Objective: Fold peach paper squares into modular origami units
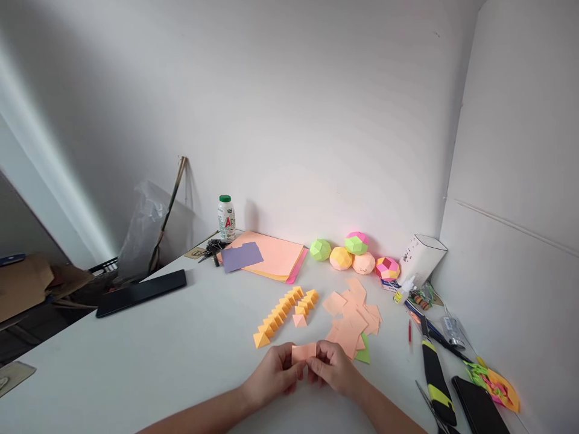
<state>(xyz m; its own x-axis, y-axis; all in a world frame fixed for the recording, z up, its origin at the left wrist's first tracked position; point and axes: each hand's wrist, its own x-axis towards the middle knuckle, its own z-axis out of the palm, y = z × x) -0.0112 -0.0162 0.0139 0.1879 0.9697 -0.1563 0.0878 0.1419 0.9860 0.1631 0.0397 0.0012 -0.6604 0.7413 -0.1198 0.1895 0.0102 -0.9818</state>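
- Head view, largest first: a white table point(149, 349), with a stack of peach sheets point(275, 248) at its far side and a purple sheet point(242, 257) over the stack's left end.
- Loose peach slips point(355, 319) lie in an overlapping heap, right of centre, just beyond the right hand.
- Two rows of folded orange pieces point(277, 314) stand left of the heap; a pink folded piece point(299, 320) sits at the near end of the shorter row.
- The left hand point(274, 369) and right hand point(333, 366) meet at the near side, fingers bent, thumbs toward the wearer, both pinching one slip.
- That held peach slip point(304, 351) spans the gap between them, above the table. It should be very light, flexible and easily creased or torn; gripping lightly at opposite ends, as here, seems best.
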